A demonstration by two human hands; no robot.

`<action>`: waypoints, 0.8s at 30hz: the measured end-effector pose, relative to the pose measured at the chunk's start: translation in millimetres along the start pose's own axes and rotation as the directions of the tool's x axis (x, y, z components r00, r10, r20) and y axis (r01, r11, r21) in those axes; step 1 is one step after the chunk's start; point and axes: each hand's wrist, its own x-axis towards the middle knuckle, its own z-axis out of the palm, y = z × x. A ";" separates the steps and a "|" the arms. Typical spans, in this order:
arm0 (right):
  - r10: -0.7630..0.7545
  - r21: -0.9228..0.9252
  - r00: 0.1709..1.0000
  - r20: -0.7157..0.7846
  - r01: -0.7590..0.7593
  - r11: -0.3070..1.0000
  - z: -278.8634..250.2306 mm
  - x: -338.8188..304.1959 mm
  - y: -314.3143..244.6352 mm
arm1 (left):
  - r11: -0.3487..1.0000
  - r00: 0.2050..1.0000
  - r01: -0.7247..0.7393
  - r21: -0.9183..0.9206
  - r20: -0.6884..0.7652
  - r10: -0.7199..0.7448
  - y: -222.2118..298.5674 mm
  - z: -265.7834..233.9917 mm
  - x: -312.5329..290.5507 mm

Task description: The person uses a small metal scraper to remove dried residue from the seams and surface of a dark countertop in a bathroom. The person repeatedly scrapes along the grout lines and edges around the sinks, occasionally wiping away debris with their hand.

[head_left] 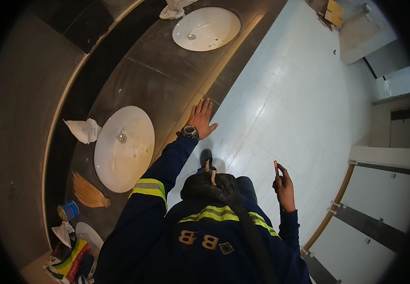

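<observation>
My left hand [202, 118] lies flat with fingers apart on the front edge of the dark tiled countertop [153, 68]. A watch [189, 132] is on that wrist. My right hand [284, 188] is closed, raised over the pale floor on the right, with darkened fingers. Between them stands a slim orange-tipped stick [276, 166], upright; its exact kind is too small to make out. Nearest my left arm is a white oval sink [134, 156] set into the counter.
Another sink [214, 28] is farther along the counter. A straw hand broom [89, 191], a blue can [68, 210], white crumpled bags [84, 131] and a colourful sack [75, 258] lie at left. Pale tiled floor [280, 109] stretches right, toward cubicle doors [380, 199] and cardboard [334, 13].
</observation>
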 end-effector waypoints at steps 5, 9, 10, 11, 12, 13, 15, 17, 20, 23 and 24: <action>-0.002 -0.059 0.997 0.071 0.006 0.998 -14.2 55.1 -16.3 | 0.991 0.991 0.133 0.019 0.010 -0.134 -18.9 -18.6 28.6; -0.064 -0.077 0.990 0.125 0.074 0.994 -26.6 107.3 -25.5 | 0.964 0.965 0.261 0.050 -0.033 -0.260 -24.9 -27.9 36.9; -0.096 -0.067 0.986 0.134 0.106 0.992 -28.6 124.6 -26.6 | 0.955 0.957 0.291 0.059 -0.042 -0.289 -20.1 -26.9 36.3; -0.132 -0.057 0.981 0.142 0.141 0.988 -33.7 140.7 -34.4 | 0.957 0.958 0.284 0.056 -0.053 -0.281 -9.7 -27.2 35.8; -0.148 -0.087 0.973 0.175 0.165 0.982 -33.7 157.5 -39.6 | 0.959 0.959 0.277 0.058 -0.071 -0.273 -1.0 -21.2 34.5; -0.164 -0.116 0.964 0.209 0.191 0.975 -31.8 173.2 -46.4 | 0.960 0.960 0.272 0.060 -0.089 -0.266 2.5 -17.4 33.3; -0.160 -0.148 0.940 0.300 0.212 0.966 -21.5 200.2 -66.2 | 0.969 0.969 0.242 0.044 -0.064 -0.239 0.9 -10.8 25.4; -0.230 -0.131 0.884 0.408 0.306 0.943 -5.9 223.0 -86.5 | 0.977 0.978 0.208 0.040 -0.040 -0.207 -0.1 -9.7 12.0; -0.344 -0.134 0.757 0.555 0.489 0.862 27.5 255.5 -128.7 | 0.965 0.958 0.261 -0.039 -0.113 -0.264 -12.0 -20.9 -11.7; -0.500 -0.121 0.598 0.626 0.708 0.695 81.5 295.8 -181.2 | 0.798 0.728 0.539 -0.269 -0.327 -0.602 -45.4 -13.5 -68.3; -0.571 -0.123 0.533 0.624 0.789 0.602 108.5 314.6 -193.5 | 0.685 0.569 0.668 -0.292 -0.393 -0.723 -57.9 -2.9 -94.1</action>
